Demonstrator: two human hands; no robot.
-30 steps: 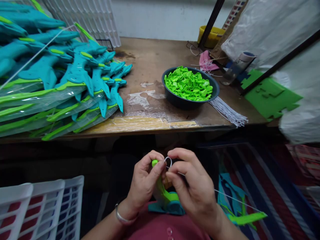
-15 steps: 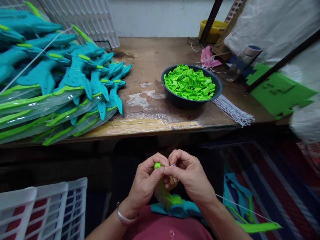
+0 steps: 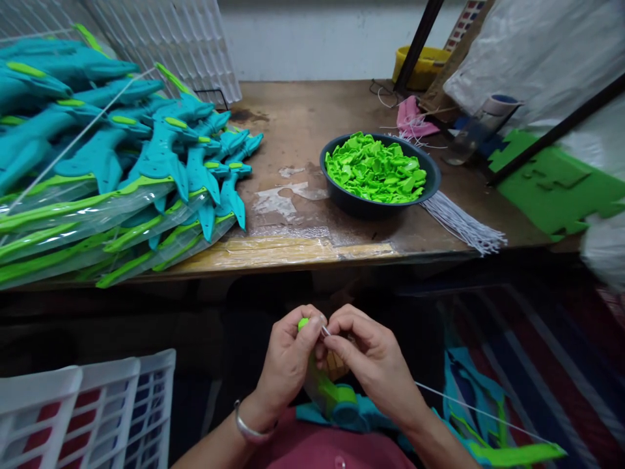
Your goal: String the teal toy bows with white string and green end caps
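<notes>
A teal-and-green toy crossbow [image 3: 346, 405] lies across the lap, its middle against my body. My left hand [image 3: 289, 355] is closed round the tip of one of its green limbs [image 3: 303, 323]. Close beside it, my right hand [image 3: 368, 361] pinches a thin white string [image 3: 325, 331] at that tip. The two hands nearly touch. More white cord [image 3: 481, 408] runs from under my right forearm to the tip of the other green limb [image 3: 520, 454] at lower right. The fingers partly hide where string and limb meet.
Similar toy crossbows [image 3: 161, 146] are piled on the table's left. A dark bowl [image 3: 381, 210] of bright green plastic pieces stands near the table's front edge, beside a bundle of white strings [image 3: 463, 221]. White plastic crates [image 3: 107, 404] are at lower left, a green foam mat [image 3: 556, 179] at right.
My right fingertips have spread slightly, and the white string now shows between the two hands. The left hand keeps its hold on the limb tip. The whole view has shifted a little.
</notes>
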